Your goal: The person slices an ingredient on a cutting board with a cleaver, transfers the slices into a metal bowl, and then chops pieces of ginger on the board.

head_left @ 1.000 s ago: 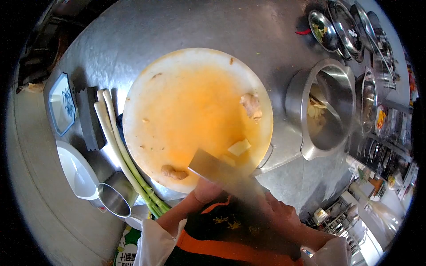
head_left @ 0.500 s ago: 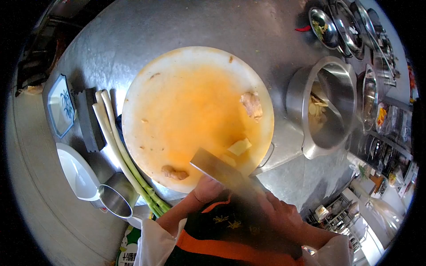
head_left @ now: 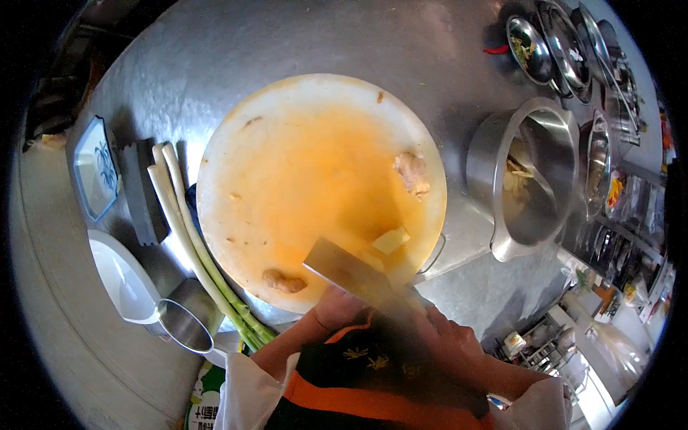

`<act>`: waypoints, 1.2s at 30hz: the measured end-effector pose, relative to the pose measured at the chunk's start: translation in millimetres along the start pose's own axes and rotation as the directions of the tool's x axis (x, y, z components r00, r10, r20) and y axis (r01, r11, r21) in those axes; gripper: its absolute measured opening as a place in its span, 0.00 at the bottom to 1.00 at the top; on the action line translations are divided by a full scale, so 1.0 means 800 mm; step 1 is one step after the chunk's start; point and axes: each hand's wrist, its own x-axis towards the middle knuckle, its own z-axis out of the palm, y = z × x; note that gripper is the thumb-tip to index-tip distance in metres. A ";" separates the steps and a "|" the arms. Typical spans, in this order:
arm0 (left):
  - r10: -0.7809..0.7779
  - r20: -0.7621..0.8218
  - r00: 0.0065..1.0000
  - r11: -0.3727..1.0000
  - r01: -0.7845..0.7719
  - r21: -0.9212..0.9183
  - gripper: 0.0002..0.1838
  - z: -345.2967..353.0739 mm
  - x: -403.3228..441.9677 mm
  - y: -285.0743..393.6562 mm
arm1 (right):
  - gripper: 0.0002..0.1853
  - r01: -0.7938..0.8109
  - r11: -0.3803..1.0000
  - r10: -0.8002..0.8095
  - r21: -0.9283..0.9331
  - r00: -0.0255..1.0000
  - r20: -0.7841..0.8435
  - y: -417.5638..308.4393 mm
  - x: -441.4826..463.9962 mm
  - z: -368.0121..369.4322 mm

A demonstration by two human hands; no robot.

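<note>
A round white chopping board point(head_left: 247, 154), stained orange in the middle, lies in front of me. My right hand point(head_left: 450, 338) is wrapped round the handle of a cleaver point(head_left: 350, 266), its broad blade slanting up and left over the board's near edge. Behind the blade is my left hand point(head_left: 338, 307); its fingers are hidden, so what they touch does not show. Pale cut pieces of ginger point(head_left: 390, 241) lie just beyond the blade. One unpeeled ginger knob point(head_left: 284, 281) rests at the board's near left, and another ginger chunk point(head_left: 411, 174) at its right.
Left of the board lie leeks point(head_left: 188, 233), a dark grey block point(head_left: 143, 193), white dishes point(head_left: 118, 276) and a metal cup point(head_left: 188, 315). A steel pot point(head_left: 481, 168) holding slices stands right, with metal bowls point(head_left: 529, 51) and a red chili point(head_left: 496, 50) beyond.
The cleaver has shifted very slightly left with its blade still low at the near edge. The view has moved a little; the ginger pieces keep their places on the board.
</note>
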 end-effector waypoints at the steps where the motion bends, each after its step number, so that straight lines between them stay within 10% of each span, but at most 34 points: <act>1: -0.001 -0.001 1.000 1.000 0.001 -0.004 0.16 0.002 -0.002 -0.002 | 0.27 -0.002 1.000 0.002 -0.001 1.000 0.003 0.000 0.000 0.001; 13: -0.052 0.028 0.998 0.998 0.051 0.039 0.16 -0.007 0.013 0.015 | 0.28 0.047 0.987 -0.044 0.154 0.999 -0.020 0.004 0.040 0.006; 16: 0.158 -0.108 0.982 0.974 -0.137 0.180 0.15 -0.005 0.009 0.012 | 0.26 0.013 0.999 -0.015 0.044 0.999 0.040 0.002 0.079 0.019; 18: 0.153 -0.138 0.978 0.974 -0.126 0.187 0.14 -0.006 0.009 0.012 | 0.25 0.131 0.989 -0.144 -0.071 0.967 -0.213 0.003 0.094 0.032; 22: 0.187 -0.197 0.962 0.968 -0.147 0.202 0.12 -0.005 0.014 0.014 | 0.26 0.126 0.990 -0.109 0.065 0.969 -0.224 -0.004 0.096 0.023; 24: 0.177 -0.226 0.958 0.977 -0.143 0.158 0.11 0.001 0.013 0.010 | 0.22 -0.303 0.891 0.273 0.339 0.953 0.133 -0.020 0.086 -0.003; 27: 0.138 -0.049 0.989 0.943 -0.116 0.312 0.10 0.015 -0.015 -0.004 | 0.27 0.013 0.998 -0.012 -0.055 1.000 0.004 -0.003 0.040 0.023; 36: 0.253 -0.124 0.959 0.946 -0.219 0.239 0.06 0.027 -0.007 -0.017 | 0.27 -0.028 0.990 0.016 -0.135 0.996 -0.092 -0.014 -0.003 0.020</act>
